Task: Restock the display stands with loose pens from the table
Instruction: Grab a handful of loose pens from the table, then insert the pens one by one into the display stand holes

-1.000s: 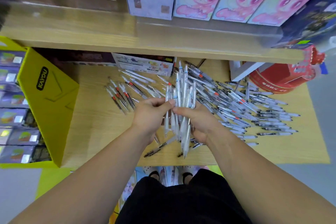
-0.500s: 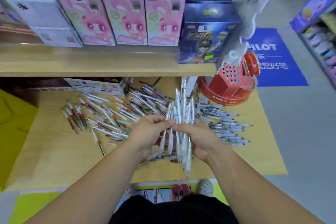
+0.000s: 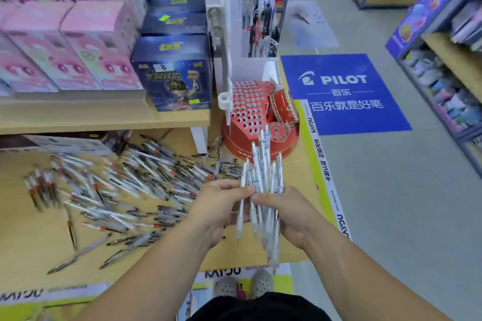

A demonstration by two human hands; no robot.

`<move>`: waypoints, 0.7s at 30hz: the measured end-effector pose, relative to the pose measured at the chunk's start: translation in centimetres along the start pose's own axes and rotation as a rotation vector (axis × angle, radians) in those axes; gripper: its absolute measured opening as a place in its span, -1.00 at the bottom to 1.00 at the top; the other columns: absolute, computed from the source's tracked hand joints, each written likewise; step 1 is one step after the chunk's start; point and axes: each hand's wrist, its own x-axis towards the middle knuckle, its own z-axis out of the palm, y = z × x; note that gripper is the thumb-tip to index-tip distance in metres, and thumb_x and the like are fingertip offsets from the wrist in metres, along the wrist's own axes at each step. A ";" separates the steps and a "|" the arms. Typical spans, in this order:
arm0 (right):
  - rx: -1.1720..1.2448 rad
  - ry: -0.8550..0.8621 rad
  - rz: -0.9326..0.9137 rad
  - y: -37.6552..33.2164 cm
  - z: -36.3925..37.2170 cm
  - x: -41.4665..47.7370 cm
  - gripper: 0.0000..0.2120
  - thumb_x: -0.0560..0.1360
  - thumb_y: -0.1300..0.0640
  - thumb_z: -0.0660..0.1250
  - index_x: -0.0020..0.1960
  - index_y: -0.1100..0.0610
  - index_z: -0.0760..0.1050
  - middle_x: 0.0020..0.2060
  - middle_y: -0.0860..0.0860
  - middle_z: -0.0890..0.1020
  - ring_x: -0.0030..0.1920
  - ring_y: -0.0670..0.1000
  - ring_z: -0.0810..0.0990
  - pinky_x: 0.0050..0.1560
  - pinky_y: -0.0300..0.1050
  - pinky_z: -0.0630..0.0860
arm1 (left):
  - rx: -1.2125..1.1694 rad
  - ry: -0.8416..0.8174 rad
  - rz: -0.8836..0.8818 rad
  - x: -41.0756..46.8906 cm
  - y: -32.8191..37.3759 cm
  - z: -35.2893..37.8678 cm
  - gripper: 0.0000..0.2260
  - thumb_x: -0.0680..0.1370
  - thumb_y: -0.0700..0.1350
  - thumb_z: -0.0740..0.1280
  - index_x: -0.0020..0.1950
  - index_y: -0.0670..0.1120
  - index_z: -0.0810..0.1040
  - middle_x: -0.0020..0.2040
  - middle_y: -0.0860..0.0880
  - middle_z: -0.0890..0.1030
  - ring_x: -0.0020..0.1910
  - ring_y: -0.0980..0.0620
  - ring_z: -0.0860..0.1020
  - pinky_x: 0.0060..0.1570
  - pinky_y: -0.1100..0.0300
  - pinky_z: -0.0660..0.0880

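The wooden table [image 3: 28, 240] ends on the right just past the red display stand [image 3: 249, 112], which sits at the far right corner beside a white rack [image 3: 227, 34]. Beyond that edge lies open grey floor with a blue Pilot mat [image 3: 344, 94]. An upper shelf [image 3: 78, 118] overhangs the table's back. Loose pens [image 3: 125, 185] sprawl over the middle and left — bare wood shows along the near edge. Above the table's right front, the left hand [image 3: 221, 212] pinches and the right hand [image 3: 292, 214] curls round a bundle of white pens [image 3: 263, 182] — roughly upright, fanned.
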 end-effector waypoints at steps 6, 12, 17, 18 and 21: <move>0.071 0.118 -0.060 -1.4 -5.8 -0.7 -0.67 0.46 0.36 0.50 0.21 0.22 0.62 0.03 0.19 0.74 0.06 0.21 0.73 0.07 0.07 0.65 | 0.004 -0.079 -0.019 2.0 0.7 6.1 -0.62 0.39 -0.19 0.61 0.14 -0.27 0.62 -0.18 -0.17 0.71 -0.30 -0.06 0.64 -0.20 0.01 0.63; 0.158 0.115 -0.060 -3.1 -15.3 0.2 -0.57 0.34 0.27 0.60 0.17 0.30 0.61 -0.11 0.16 0.74 -0.13 0.13 0.72 -0.03 0.03 0.59 | 0.039 -0.049 0.008 4.8 0.3 14.9 -0.73 0.49 -0.08 0.54 0.12 -0.17 0.66 -0.26 -0.06 0.64 -0.32 0.03 0.58 -0.33 0.19 0.51; 0.168 0.083 -0.071 -6.2 -27.9 0.8 -0.66 0.40 0.30 0.54 0.16 0.29 0.63 -0.11 0.19 0.74 -0.18 0.14 0.73 -0.14 -0.02 0.61 | -0.001 0.042 0.040 8.5 -0.5 26.5 -0.65 0.50 -0.06 0.52 0.19 -0.22 0.62 -0.20 -0.17 0.65 -0.25 -0.08 0.59 -0.23 0.11 0.52; 0.154 0.084 -0.065 -7.2 -30.5 0.8 -0.59 0.38 0.28 0.57 0.20 0.29 0.60 -0.08 0.20 0.74 -0.15 0.15 0.73 -0.13 -0.01 0.61 | -0.006 0.058 0.041 9.0 -0.4 29.2 -0.64 0.50 -0.06 0.52 0.20 -0.22 0.62 -0.18 -0.19 0.66 -0.21 -0.11 0.60 -0.20 0.08 0.52; 0.142 0.070 -0.050 -10.6 -37.4 0.3 -0.64 0.40 0.33 0.53 0.17 0.35 0.60 -0.17 0.20 0.74 -0.24 0.12 0.73 -0.26 -0.08 0.62 | -0.004 0.099 0.062 10.0 0.8 36.8 -0.80 0.53 -0.10 0.50 0.08 -0.19 0.65 -0.27 -0.10 0.65 -0.35 -0.04 0.61 -0.38 0.18 0.51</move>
